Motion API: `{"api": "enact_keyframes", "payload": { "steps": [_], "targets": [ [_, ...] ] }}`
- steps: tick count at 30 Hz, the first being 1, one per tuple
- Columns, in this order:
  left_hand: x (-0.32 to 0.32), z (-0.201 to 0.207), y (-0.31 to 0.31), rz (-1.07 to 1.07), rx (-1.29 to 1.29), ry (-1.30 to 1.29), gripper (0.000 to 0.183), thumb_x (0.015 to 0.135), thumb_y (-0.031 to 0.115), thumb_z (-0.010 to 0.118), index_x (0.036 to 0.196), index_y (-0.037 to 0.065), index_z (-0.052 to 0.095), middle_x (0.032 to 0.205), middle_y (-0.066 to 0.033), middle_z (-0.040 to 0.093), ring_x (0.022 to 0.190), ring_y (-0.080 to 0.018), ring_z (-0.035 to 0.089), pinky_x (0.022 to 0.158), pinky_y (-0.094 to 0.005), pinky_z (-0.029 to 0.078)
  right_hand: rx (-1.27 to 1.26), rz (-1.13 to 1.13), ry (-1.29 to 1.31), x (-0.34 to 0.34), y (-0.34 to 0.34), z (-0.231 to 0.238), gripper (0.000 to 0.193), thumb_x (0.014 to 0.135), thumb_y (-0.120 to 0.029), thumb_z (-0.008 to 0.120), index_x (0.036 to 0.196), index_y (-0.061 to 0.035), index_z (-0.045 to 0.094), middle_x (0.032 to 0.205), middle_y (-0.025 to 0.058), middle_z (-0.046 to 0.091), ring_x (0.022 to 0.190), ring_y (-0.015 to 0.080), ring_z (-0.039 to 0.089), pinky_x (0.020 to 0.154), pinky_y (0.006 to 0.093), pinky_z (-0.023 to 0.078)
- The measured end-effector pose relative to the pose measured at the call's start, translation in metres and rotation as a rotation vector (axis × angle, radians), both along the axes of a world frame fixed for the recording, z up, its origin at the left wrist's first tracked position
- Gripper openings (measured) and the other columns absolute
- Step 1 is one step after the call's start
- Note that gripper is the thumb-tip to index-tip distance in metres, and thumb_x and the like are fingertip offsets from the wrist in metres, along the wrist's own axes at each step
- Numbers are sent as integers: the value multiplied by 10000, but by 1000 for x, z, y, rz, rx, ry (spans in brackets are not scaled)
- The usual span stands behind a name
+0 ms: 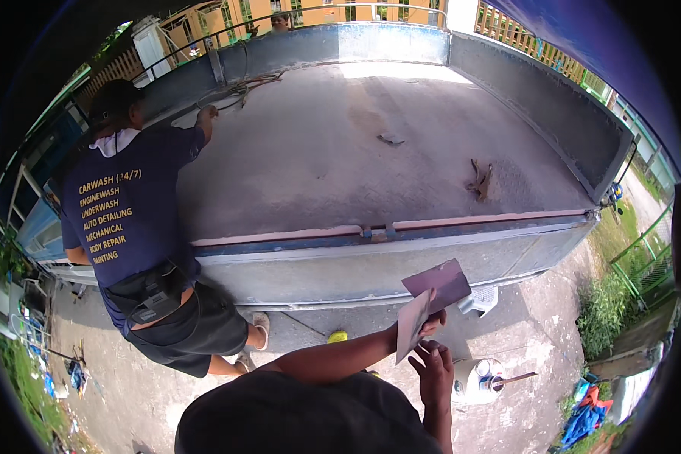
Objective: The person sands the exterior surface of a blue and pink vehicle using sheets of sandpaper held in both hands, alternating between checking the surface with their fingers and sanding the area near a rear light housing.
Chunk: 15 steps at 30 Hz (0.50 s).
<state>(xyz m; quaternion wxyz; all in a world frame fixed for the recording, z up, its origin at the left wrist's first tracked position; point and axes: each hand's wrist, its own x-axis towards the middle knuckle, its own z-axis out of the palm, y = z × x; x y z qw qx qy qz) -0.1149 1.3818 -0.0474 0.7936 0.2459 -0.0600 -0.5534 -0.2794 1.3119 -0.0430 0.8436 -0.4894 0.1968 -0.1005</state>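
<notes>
My left hand (433, 323) is closed on two thin flat plates in front of the truck bed's rear edge. The nearer, pale pinkish plate (411, 321) is held on edge and has a greyish smear on its face. Beyond it, a dark mauve rectangular plate (448, 285) tilts upward. Just below, my right hand (436, 371) has bent, separated fingers close to the pale plate's lower edge. Whether those fingertips touch the plate cannot be made out.
A flat truck bed (280, 174) with low side walls fills the middle. At left, a co-worker (121, 212) leans over it, reaching toward a coiled hose (242, 89). Scraps (480, 180) lie on the bed. Below right stands a white container (467, 386) with a tin and a stick.
</notes>
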Motion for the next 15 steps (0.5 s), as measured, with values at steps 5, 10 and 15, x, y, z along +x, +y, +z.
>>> {"api": "enact_keyframes", "payload": {
  "steps": [5,10,15],
  "targets": [
    [-25,6,1,328,288,-228,574,1009,547,386,844,29,570,542,-10,475,435,-62,404,411,-219,301,134,49,83,22,10,-1,509,948,-279,635,1284,32,413,1194,157,564,1087,257,612,896,422,540],
    [-15,-8,-5,433,399,-482,542,1018,520,379,906,25,571,721,-47,567,411,-51,387,379,-222,305,196,156,197,31,3,-3,557,926,-257,663,1328,21,395,1234,142,544,1087,236,590,851,388,523],
    [-13,-17,-11,423,426,-409,494,1023,495,395,1079,34,563,902,-69,608,694,-156,561,597,-323,468,257,126,181,35,0,4,594,907,-238,686,1349,13,379,1263,137,530,1081,226,581,886,393,499]
  ]
}}
